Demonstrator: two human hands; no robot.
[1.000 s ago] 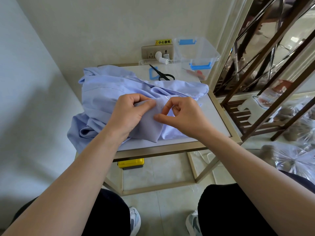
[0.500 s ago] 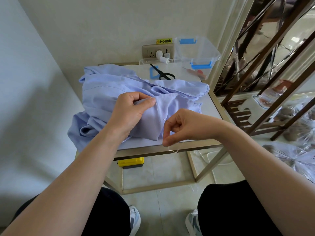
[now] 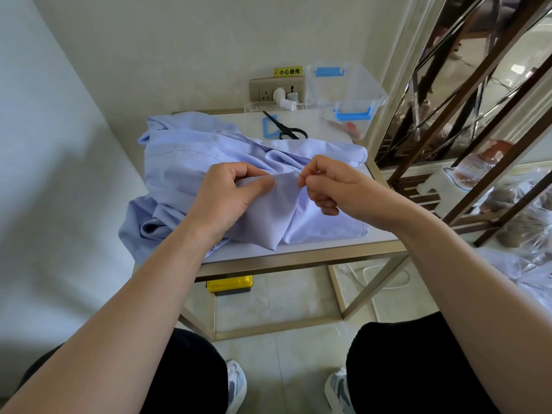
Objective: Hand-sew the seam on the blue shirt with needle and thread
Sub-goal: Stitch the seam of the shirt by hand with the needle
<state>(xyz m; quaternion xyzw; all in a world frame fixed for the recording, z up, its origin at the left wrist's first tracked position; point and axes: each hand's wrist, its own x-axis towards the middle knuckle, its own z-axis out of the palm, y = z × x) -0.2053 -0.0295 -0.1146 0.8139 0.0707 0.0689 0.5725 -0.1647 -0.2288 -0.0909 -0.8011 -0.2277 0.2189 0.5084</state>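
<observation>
shirt: blue shirt (image 3: 191,162) bunched on the table (image 3: 298,258), covering most of the top
left hand (image 3: 230,195): thumb and fingers clamped on a raised fold of the shirt, near its middle
right hand (image 3: 328,183): fingertips pinched together just right of that fold; needle too small to confirm
scissors (image 3: 286,130): behind the shirt, untouched
progress: mid-seam, judging by the grip; stitches not readable, so amount left unclear; thread not yet cut
</observation>
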